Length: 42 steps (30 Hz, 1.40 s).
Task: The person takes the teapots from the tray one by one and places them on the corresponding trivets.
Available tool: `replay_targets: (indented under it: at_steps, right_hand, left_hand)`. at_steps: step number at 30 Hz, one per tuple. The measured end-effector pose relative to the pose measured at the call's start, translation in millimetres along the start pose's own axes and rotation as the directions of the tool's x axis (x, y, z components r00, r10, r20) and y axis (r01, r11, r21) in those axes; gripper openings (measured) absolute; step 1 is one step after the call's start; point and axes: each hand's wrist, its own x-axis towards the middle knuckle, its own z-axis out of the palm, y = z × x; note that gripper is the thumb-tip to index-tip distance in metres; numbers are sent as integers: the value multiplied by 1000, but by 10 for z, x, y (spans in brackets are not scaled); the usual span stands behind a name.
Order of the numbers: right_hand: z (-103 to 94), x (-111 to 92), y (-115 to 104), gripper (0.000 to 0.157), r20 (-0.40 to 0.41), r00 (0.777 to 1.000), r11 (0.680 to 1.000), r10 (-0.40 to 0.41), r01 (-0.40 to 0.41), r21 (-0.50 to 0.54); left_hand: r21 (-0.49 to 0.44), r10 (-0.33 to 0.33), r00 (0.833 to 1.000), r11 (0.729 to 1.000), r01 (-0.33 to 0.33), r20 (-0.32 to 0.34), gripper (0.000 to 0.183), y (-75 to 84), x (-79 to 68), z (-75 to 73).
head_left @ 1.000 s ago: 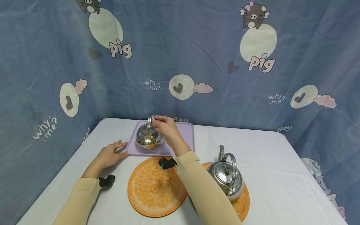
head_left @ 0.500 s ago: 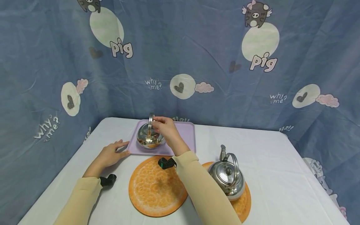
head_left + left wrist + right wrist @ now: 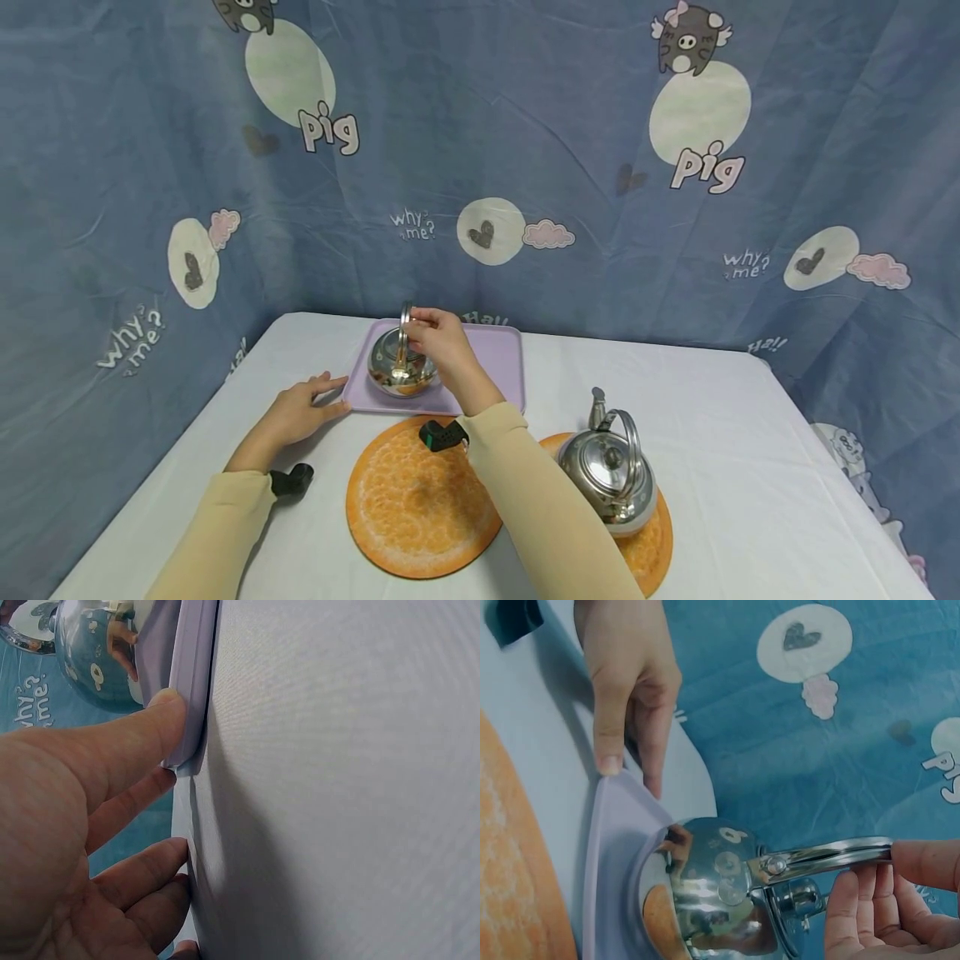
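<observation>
A shiny steel kettle [image 3: 384,362] stands on the left part of a lilac tray [image 3: 495,358] at the back of the table. My right hand [image 3: 444,346] grips the top of its raised handle [image 3: 825,857] between thumb and fingers. At the tray's front left corner is my left hand [image 3: 292,412]. Its thumb [image 3: 166,709] lies against the rim and its forefinger holds the other side of that corner, while the remaining fingers rest loosely by the tablecloth. A second steel kettle [image 3: 606,479], handle up and spout pointing away, sits to the right.
One round orange-patterned mat [image 3: 420,500] lies in front of the tray. Another orange mat [image 3: 652,550] is under the second kettle, partly covered by my right sleeve [image 3: 555,500]. A blue printed curtain [image 3: 480,125] hangs right behind the white-clothed table [image 3: 750,467].
The whole head view has shifted slightly to the right. Both hands, the kettles and the tray keep their places relative to each other.
</observation>
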Motion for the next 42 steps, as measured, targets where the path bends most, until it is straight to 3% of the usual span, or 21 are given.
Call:
replay_targets:
  at_steps: [22, 42]
  right_hand:
    - [17, -26, -19, 32, -9, 1000, 1000, -1, 0, -18]
    - [-95, -63, -72, 34, 9, 1000, 1000, 5, -5, -4]
  left_hand:
    - [3, 6, 1000, 1000, -6, 3, 68, 6, -1, -8]
    - [4, 26, 1000, 1000, -26, -2, 67, 13, -20, -14]
